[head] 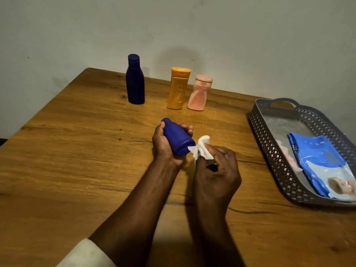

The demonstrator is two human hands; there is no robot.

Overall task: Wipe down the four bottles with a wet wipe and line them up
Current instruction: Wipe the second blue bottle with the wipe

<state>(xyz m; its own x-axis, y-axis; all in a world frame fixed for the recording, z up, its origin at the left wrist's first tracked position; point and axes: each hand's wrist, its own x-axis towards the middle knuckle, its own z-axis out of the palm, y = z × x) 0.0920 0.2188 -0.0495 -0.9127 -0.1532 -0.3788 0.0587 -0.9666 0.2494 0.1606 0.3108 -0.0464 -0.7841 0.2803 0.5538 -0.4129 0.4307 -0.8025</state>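
— Gripping what, exactly, with the left hand (163, 144)?

— A small blue bottle (178, 138), tipped on its side with the cap end pointing away from the person and the flat base toward the right hand (217, 172). Fingers and thumb curl round its body, and it is held just above the wooden table (77, 151).

— And the right hand?

— It pinches a crumpled white wet wipe (202, 147) between thumb and fingers, and the wipe touches the rim of that bottle's base.

— Where are the other 3 bottles, measured from the held one?

— All 3 stand upright beyond it, toward the wall (192, 26). The tall dark blue bottle (135, 79) is farthest to the left of it. The orange bottle (178, 88) is almost straight behind it, and the pink bottle (200, 93) stands just to the right of the orange one, near it but not touching.

— Anything else on the table?

— A grey perforated tray (269, 135) with a handle cutout, well to the right of the held bottle. A blue pack of wipes (317, 157) lies flat inside it, with something pale and pinkish beside the pack that I cannot tell apart. A light sleeve (84, 255) shows on the left arm, at the near edge below the bottle.
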